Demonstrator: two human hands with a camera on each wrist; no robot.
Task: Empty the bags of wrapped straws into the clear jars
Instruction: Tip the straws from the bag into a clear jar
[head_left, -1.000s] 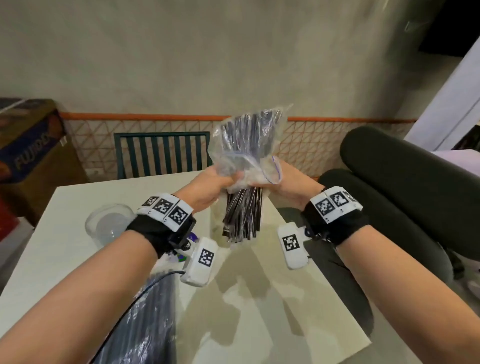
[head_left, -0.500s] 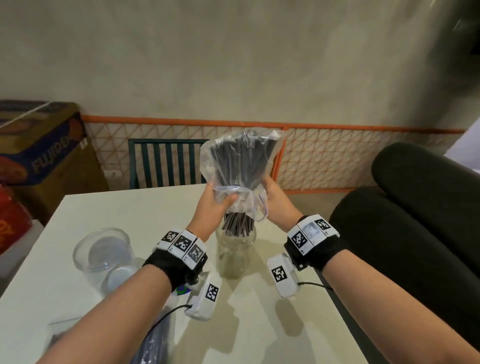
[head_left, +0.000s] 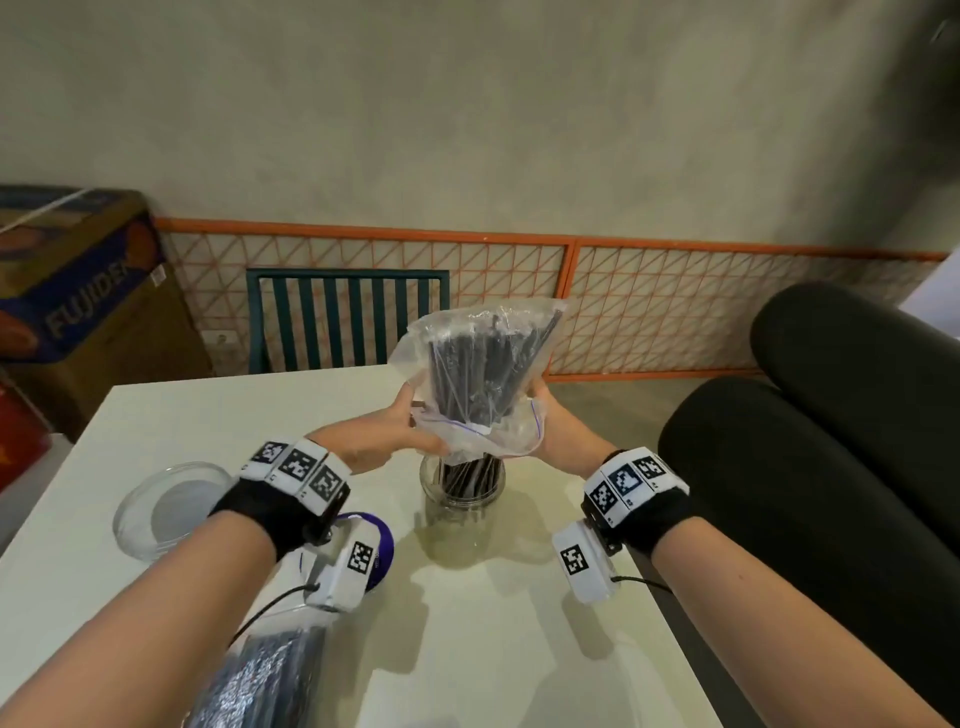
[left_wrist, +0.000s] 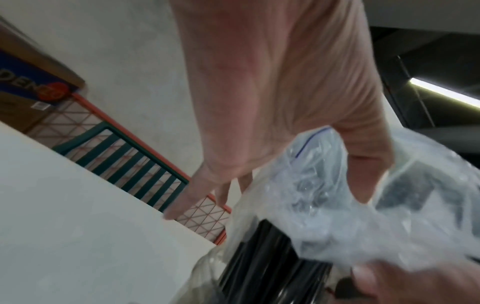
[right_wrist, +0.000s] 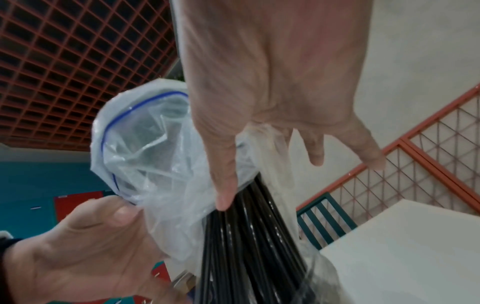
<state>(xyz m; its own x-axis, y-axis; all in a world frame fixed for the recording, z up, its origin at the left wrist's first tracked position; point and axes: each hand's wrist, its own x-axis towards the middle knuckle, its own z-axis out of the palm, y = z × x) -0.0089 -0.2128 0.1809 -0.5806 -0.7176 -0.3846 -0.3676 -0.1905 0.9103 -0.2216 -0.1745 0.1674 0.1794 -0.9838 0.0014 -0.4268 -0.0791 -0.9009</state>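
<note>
Head view high above the near edge of the tabletop, facing forward and down toward the far edge and wall, each wrist view very near its own hand, looking along the fingers, all three sharing the bag of straws over the jar

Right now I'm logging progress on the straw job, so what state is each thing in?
zip bag: upside down, mouth open over jar
black straws: lower ends in jar, upper ends in bag
clear jar: upright, holding straws
left hand: grips bag
right hand: grips bag
second jar: open, holds no straws
second bag of straws: lying on table
</note>
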